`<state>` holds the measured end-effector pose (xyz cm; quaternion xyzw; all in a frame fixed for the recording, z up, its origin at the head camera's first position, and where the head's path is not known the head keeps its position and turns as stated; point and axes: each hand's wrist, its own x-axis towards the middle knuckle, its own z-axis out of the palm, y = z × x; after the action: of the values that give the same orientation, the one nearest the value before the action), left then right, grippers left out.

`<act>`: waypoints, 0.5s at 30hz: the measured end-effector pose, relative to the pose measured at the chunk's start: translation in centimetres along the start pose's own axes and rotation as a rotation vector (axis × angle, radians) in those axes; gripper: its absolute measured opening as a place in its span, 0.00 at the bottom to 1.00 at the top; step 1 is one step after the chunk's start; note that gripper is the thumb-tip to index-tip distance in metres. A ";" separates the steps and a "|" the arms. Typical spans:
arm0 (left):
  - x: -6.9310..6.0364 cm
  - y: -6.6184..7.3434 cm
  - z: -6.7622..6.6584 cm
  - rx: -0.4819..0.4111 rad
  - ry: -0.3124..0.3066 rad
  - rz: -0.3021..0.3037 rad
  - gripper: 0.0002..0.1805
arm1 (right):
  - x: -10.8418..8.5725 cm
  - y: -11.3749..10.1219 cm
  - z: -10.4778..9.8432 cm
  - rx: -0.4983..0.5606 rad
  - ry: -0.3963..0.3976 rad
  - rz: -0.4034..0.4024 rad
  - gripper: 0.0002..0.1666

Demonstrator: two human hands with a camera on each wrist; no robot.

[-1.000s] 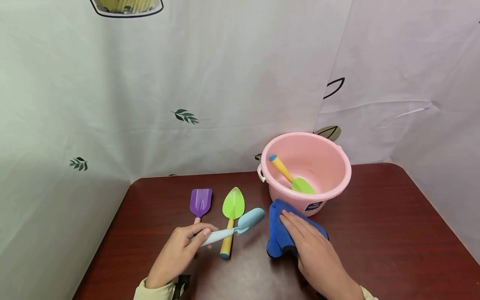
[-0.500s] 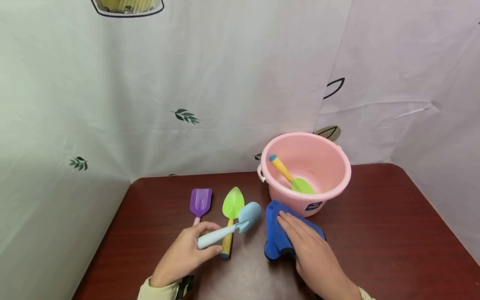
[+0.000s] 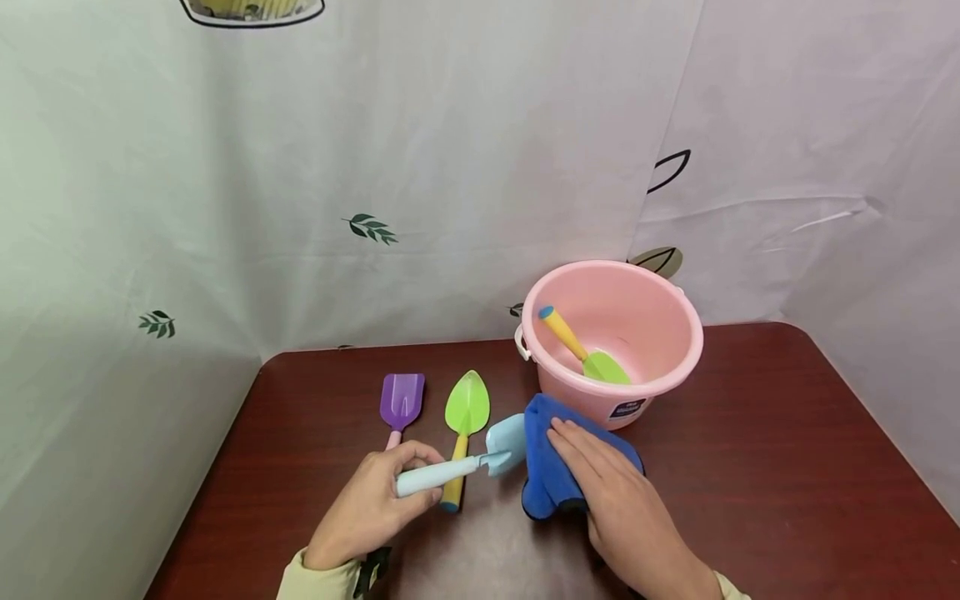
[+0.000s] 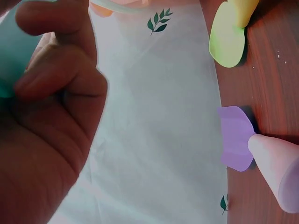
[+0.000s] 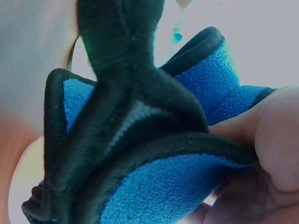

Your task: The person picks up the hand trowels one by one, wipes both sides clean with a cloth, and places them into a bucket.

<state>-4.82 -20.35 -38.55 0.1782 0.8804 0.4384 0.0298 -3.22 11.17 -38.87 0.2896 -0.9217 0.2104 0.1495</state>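
Observation:
In the head view my left hand (image 3: 375, 510) grips the handle of a light blue trowel (image 3: 435, 477), its blade pointing right, above the table. My right hand (image 3: 630, 517) holds a blue cloth (image 3: 551, 467) with black edging, and the cloth's left edge meets the trowel's blade, covering its tip. The right wrist view shows the bunched cloth (image 5: 159, 186) between thumb and fingers. Under the held trowel lies a green trowel (image 3: 467, 404) with a yellow handle. Left of it is a purple shovel (image 3: 402, 402), its pink handle partly hidden by my left hand.
Behind the cloth stands a pink bucket (image 3: 547, 358) with a white handle. Inside it leans another green trowel (image 3: 604, 367) with a yellow handle. The dark red table (image 3: 780, 450) backs onto a hanging pale fabric (image 3: 465, 125) with leaf prints.
The light blue trowel's handle has shifted in my left hand, and its blade has turned and now meets the cloth. My right hand has moved slightly left with the cloth.

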 end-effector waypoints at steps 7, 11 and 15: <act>0.1 0.1 0.2 0.019 0.028 0.094 0.19 | 0.0 -0.1 0.1 0.017 0.026 -0.051 0.44; 0.2 0.1 0.3 0.030 0.048 0.118 0.19 | 0.0 -0.1 0.1 0.032 0.024 -0.063 0.46; 0.3 0.0 0.6 0.023 0.056 0.129 0.18 | 0.0 -0.3 0.1 0.031 -0.011 -0.058 0.47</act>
<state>-4.95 -19.84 -38.89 0.2224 0.8726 0.4342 -0.0252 -3.03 10.93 -38.85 0.3196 -0.9104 0.2186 0.1461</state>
